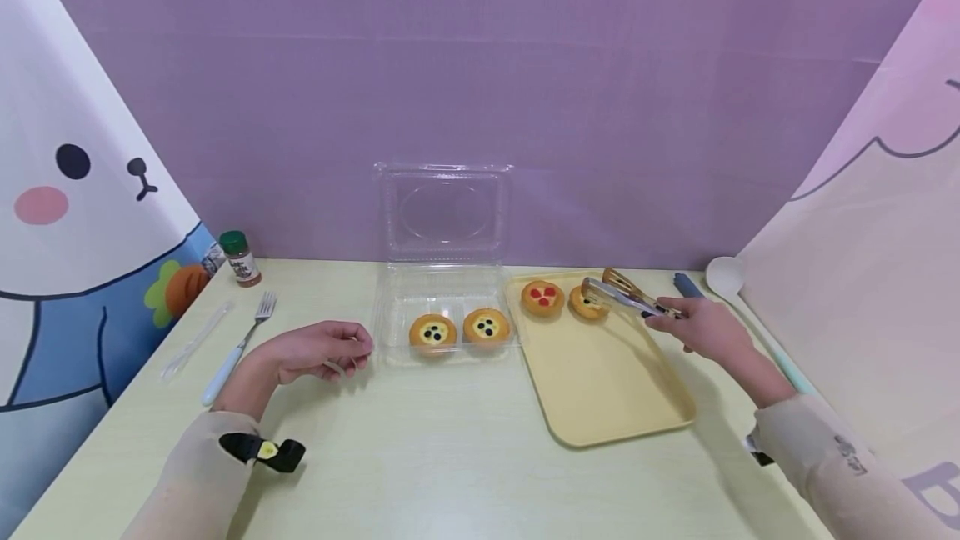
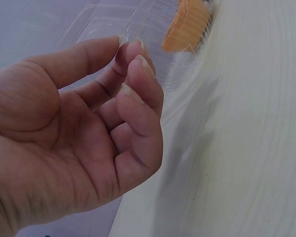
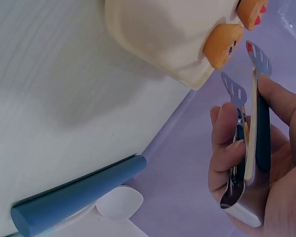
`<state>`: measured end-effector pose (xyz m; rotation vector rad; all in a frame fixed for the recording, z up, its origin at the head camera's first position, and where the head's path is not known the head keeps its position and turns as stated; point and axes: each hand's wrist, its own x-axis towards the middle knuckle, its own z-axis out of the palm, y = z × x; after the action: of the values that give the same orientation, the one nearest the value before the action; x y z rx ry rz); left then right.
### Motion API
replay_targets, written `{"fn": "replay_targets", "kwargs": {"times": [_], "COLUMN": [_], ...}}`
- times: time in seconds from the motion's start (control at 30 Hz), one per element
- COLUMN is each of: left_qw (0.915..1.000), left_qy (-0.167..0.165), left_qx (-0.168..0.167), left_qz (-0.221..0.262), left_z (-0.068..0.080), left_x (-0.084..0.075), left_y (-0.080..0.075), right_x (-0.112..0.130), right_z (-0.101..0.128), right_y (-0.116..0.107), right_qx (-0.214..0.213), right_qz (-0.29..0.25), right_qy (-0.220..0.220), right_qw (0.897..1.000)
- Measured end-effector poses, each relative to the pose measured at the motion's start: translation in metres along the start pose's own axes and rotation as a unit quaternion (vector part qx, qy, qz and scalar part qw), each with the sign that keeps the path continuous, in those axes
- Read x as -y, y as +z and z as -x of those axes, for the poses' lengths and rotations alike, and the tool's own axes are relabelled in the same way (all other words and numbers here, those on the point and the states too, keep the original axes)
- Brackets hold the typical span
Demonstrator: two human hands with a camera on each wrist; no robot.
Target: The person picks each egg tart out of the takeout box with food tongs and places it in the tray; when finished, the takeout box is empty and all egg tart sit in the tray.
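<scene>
My left hand [image 1: 318, 350] is at the left edge of a hinged clear plastic box [image 1: 446, 290], thumb and forefinger pinching its rim in the left wrist view. The lid stands raised. Two tarts with dark berries, a left one [image 1: 432, 331] and a right one [image 1: 487, 327], sit inside the box. My right hand [image 1: 708, 332] grips slotted metal tongs [image 3: 256, 113] with dark blue grips, their jaws spread. Those tips hover by a dark-berry tart [image 1: 587, 304] on a yellow tray [image 1: 611, 390]. Beside it on the tray lies a red-topped tart [image 1: 542, 298].
Left on the table are a blue-handled fork [image 1: 238, 348], a clear plastic-wrapped item [image 1: 197, 342] and a green-capped jar [image 1: 240, 258]. Right of the tray lie a white spoon [image 1: 725, 277] and a blue cylindrical object [image 3: 79, 195]. A purple cloth [image 1: 450, 65] hangs behind.
</scene>
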<state>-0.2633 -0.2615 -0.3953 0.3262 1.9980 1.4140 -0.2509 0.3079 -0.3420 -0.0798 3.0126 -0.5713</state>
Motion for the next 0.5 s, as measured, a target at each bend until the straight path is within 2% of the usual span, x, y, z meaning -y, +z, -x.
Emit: {"fn": "replay_targets", "kwargs": {"times": [0.23, 0.5], "left_qw": [1.0, 1.0], "left_qy": [-0.005, -0.003], "left_qx": [-0.005, -0.002], "left_qz": [0.0, 0.001], "left_z": [0.0, -0.002], "left_x": [0.001, 0.002], "left_y": [0.0, -0.001], "right_x": [0.01, 0.037], "right_z": [-0.001, -0.002], "right_y": [-0.003, -0.002], "right_qx": [-0.009, -0.018], "right_qz": [-0.004, -0.043], "right_qy": [-0.011, -0.046], "right_qw": [1.0, 0.998]}}
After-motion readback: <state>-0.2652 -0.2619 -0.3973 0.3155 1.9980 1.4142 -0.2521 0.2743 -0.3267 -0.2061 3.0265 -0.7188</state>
